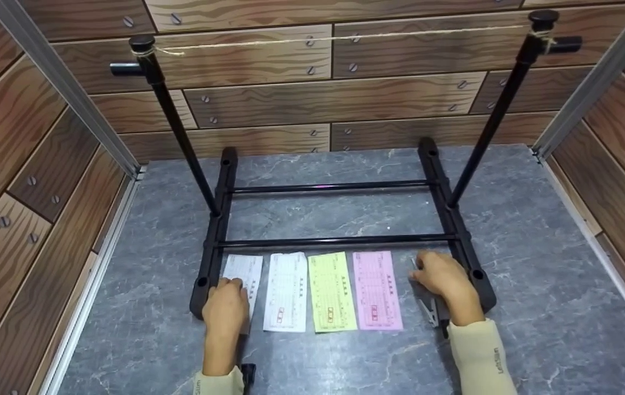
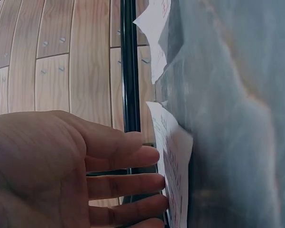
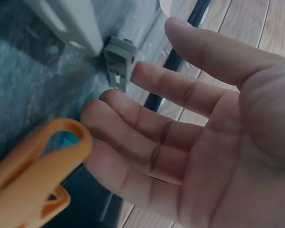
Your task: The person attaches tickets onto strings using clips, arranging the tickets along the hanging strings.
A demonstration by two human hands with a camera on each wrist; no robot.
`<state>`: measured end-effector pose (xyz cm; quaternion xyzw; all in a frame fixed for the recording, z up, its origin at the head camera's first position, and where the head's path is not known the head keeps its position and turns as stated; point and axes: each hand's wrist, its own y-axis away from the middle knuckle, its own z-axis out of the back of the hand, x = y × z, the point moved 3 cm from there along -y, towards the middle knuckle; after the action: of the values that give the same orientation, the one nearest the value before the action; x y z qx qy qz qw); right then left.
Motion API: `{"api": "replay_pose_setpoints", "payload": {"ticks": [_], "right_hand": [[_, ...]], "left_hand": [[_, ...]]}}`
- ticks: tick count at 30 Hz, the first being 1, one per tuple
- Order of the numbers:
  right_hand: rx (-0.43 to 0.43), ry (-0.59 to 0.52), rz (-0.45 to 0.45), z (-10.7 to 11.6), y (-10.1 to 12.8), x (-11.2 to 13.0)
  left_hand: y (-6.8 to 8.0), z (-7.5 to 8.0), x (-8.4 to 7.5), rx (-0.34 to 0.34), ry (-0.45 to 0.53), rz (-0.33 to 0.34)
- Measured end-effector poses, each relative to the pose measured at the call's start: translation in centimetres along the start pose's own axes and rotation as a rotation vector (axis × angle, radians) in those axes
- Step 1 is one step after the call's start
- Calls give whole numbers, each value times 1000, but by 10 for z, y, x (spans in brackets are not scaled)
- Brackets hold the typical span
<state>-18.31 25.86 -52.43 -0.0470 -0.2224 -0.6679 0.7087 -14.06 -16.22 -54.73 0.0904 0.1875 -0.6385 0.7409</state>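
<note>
Left fingers straight and close together, tips on the near end of the white slip; nothing gripped. Left hand flat, palm down, beside the left rail of the black rack. Slip's long axis running away from the body, in line with the fingers; far end free, short of the front crossbar.

Right fingers relaxed and slightly spread, holding nothing. Index tip touching or just short of a grey clip; contact not resolvable from the wrist view. Orange clip near the palm side, blurred, close to the lens. Right hand palm down just inside the right rail; grey clips partly under it, between hand and pink slip.

Row from left to right: white slip, second white slip, yellow slip, pink slip. All parallel, long axes away from the body, narrow gaps between, no overlap seen.

Nearness: left hand on the leftmost slip; right hand nearest the clips and the pink slip.

Room: slips boxed by rails on both sides and the crossbar beyond; near side open toward the body. Posts rising from the rails, string stretched between their tops, well above the slips. Space upward between posts unobstructed. Grey stone-pattern floor open outside the right rail; wood-pattern walls on three sides.
</note>
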Motion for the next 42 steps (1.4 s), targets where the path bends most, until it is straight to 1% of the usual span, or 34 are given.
{"api": "replay_pose_setpoints", "payload": {"ticks": [4,7,10,13,15,18,20,22,24,26,28,32,36,39,42], "right_hand": [[0,22,16,-3,-5,3],[0,37,4,-5,-7,2],[1,45,-11,-5,-7,0],[-7,58,-8,-4,-7,-2],[-9,60,2,-4,-7,-2],[-14,29,30,-3,-6,-2],[-19,-10,45,-2,-6,-2],[-24,-64,57,1,-5,-1],[-22,-117,60,4,-4,-1],[-22,-163,68,7,-3,0],[-22,-195,76,9,-2,1],[-25,-229,94,12,0,2],[-35,-240,120,13,1,4],[-57,-257,142,15,2,6],[-87,-301,149,17,3,6]], "left_hand": [[4,3,2,17,-8,23],[7,4,1,49,-13,25],[8,3,-1,70,-7,-13],[8,3,-4,69,2,-53],[10,4,-5,69,6,-54],[14,8,-5,79,3,-7],[18,11,-4,97,-7,46],[21,12,-3,132,-23,101],[23,12,-2,171,-41,140],[24,12,-2,201,-47,164],[24,10,-2,219,-59,173],[25,8,0,212,-70,173],[29,6,6,168,-48,172],[34,5,9,141,-35,172],[36,4,10,135,-21,178]]}}
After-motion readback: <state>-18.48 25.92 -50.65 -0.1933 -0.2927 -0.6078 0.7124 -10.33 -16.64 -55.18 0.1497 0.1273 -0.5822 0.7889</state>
